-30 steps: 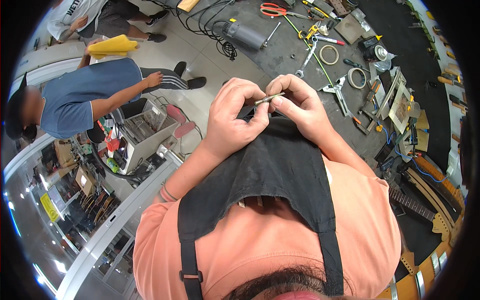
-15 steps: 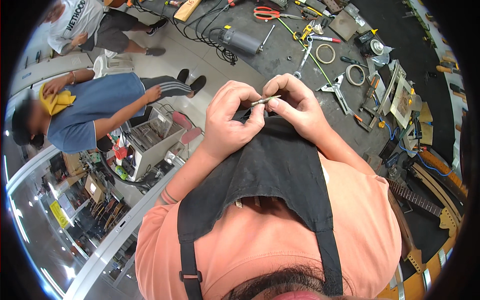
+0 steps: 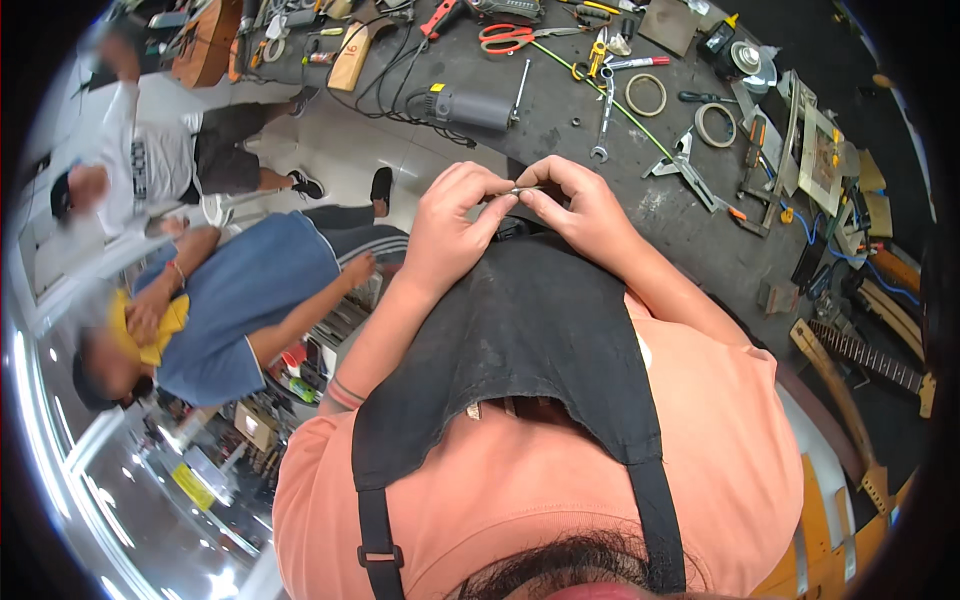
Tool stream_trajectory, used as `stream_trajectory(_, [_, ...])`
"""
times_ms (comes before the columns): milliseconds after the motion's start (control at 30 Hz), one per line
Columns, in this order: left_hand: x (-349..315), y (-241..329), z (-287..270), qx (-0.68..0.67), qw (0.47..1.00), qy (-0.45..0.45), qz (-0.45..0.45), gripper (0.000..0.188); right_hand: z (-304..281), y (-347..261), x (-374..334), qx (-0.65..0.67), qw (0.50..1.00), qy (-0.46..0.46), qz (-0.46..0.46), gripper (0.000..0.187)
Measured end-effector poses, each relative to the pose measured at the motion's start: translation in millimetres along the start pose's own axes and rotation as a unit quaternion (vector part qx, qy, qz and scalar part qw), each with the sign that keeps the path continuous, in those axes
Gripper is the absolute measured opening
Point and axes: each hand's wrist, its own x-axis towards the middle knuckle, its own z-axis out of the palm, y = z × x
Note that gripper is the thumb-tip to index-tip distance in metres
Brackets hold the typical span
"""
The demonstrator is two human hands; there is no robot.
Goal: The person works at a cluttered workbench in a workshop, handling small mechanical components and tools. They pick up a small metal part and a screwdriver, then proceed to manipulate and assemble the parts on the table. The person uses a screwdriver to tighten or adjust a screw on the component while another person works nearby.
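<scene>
A small slim metal piece (image 3: 517,190) is pinched between my two hands in front of the black apron (image 3: 545,300). Most of it is covered by fingers, so its exact kind is not clear. My left hand (image 3: 455,222) grips one end between thumb and fingertips, and my right hand (image 3: 577,212) pinches the other end the same way. Just beyond my hands lies the dark workbench (image 3: 560,105). A combination wrench (image 3: 603,120) and a grey cylindrical power tool (image 3: 470,107) rest on it.
Orange-handled scissors (image 3: 508,38), tape rings (image 3: 646,95), a metal square-like tool (image 3: 685,172) and cables crowd the bench. Guitar necks (image 3: 868,355) lie at the right. Two people stand at the left, one in a blue shirt (image 3: 250,285) holding a yellow cloth (image 3: 165,330).
My view has turned, so the bench and the people sit differently in the picture. Both hands have drawn closer together, with less of the metal piece showing between them.
</scene>
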Motion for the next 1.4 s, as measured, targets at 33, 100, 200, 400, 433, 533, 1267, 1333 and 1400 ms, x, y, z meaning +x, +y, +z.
stream_trajectory(33, [10,-14,-1,0.027,0.999,-0.029,0.021,0.011,2,7,7,-0.017,1.0,0.018,-0.004,0.02])
stream_trajectory(100, [29,-38,-4,0.058,0.994,-0.074,0.049,0.01,6,27,21,-0.054,0.997,0.054,-0.01,0.021])
stream_trajectory(200, [57,-79,-9,0.054,0.99,-0.111,0.072,0.01,3,57,41,0.023,0.998,0.061,0.008,0.025])
stream_trajectory(400, [106,-147,-13,-0.066,0.983,-0.166,-0.049,0.012,-29,165,86,-0.346,0.892,0.283,0.067,0.036])
stream_trajectory(433, [114,-153,-14,-0.061,0.981,-0.18,-0.045,0.012,-30,169,94,-0.417,0.864,0.276,0.052,0.037])
stream_trajectory(533, [125,-162,-15,-0.064,0.975,-0.211,-0.022,0.013,-26,176,112,-0.475,0.842,0.214,0.138,0.036])
stream_trajectory(1267, [144,-137,-15,-0.197,0.962,-0.161,0.094,0.012,8,56,77,0.415,0.86,0.278,0.101,0.039])
stream_trajectory(1333, [146,-137,-14,-0.193,0.963,-0.162,0.093,0.012,7,46,77,0.39,0.872,0.275,0.11,0.041])
stream_trajectory(1400, [148,-134,-15,-0.195,0.964,-0.165,0.08,0.011,9,34,81,0.375,0.88,0.269,0.112,0.041])
